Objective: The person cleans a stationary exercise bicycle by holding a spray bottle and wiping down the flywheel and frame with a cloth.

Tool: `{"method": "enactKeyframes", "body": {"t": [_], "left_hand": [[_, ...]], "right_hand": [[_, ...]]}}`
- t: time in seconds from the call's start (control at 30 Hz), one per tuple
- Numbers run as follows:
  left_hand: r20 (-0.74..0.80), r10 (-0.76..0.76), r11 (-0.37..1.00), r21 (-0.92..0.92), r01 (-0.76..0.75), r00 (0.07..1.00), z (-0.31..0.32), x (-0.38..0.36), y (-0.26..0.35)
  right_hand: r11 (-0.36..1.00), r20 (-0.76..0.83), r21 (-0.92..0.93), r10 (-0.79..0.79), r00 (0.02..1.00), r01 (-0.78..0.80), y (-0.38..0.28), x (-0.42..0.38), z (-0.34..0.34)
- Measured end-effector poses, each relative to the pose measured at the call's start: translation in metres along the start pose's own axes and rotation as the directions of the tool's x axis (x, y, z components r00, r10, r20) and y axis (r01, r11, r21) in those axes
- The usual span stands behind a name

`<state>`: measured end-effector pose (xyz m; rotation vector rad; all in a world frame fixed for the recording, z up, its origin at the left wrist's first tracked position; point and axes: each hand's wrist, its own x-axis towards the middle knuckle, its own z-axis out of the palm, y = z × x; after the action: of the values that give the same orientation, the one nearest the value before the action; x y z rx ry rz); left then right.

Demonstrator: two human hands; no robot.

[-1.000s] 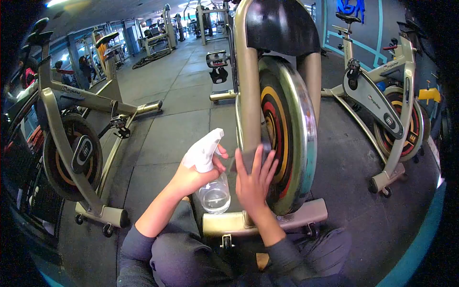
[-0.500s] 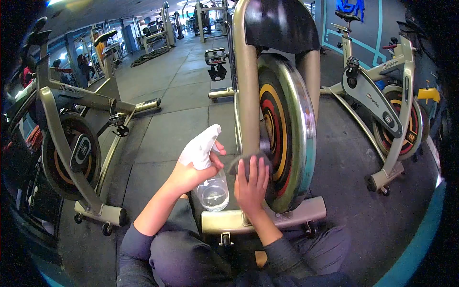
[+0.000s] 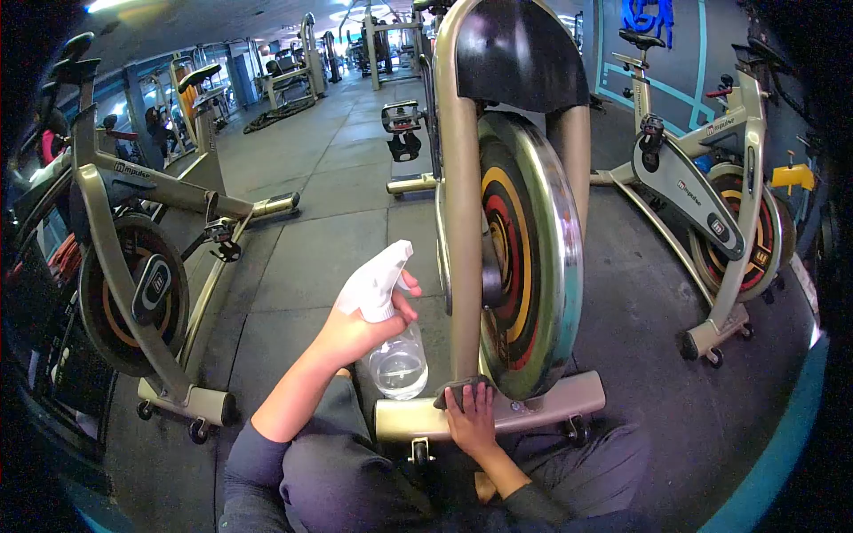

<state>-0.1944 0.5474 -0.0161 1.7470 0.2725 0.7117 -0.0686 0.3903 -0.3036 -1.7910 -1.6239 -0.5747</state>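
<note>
My left hand [image 3: 378, 324] is wrapped round the neck of a clear spray bottle [image 3: 400, 366] with a white spray head [image 3: 378, 280]. Some liquid shows low in the bottle. My right hand [image 3: 473, 422] presses a dark cloth [image 3: 464, 391] against the foot of the bike's beige fork [image 3: 465, 231], where it meets the base bar [image 3: 560, 400]. Just right of the fork stands the flywheel [image 3: 533, 258], with a shiny rim and red and yellow rings.
Another exercise bike [image 3: 133, 178] stands at the left and a third [image 3: 702, 195] at the right. A pedal [image 3: 402, 131] juts out behind the middle bike. Small wheels [image 3: 420, 450] sit under the base bar. Gym machines [image 3: 382, 44] fill the far background.
My right hand and the cloth have moved down the fork to its foot at the base bar. The bottle in my left hand has hardly moved.
</note>
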Motion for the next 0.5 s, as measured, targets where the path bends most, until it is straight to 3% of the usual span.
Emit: {"method": "enactKeyframes", "body": {"t": [0.13,0.27,0.33,0.5], "left_hand": [[0.0,-0.036,0.998,0.047,0.036,0.999,-0.002,0.0,-0.004],[0.012,-0.034,0.997,0.068,0.034,0.999,-0.002,0.0,-0.004],[-0.004,-0.012,1.0,-0.024,0.012,1.0,-0.002,0.0,-0.005],[-0.002,-0.04,0.999,0.034,0.04,0.999,-0.002,0.001,-0.003]], "right_hand": [[0.989,-0.045,-0.148,0.024,0.999,-0.03,-0.004,0.077,-0.034],[0.978,-0.274,-0.174,0.062,0.96,-0.113,-0.012,0.181,-0.076],[0.975,-0.301,-0.18,0.068,0.951,-0.126,-0.014,0.221,-0.091],[0.988,-0.351,-0.124,0.048,0.935,-0.097,-0.011,0.226,-0.09]]}}
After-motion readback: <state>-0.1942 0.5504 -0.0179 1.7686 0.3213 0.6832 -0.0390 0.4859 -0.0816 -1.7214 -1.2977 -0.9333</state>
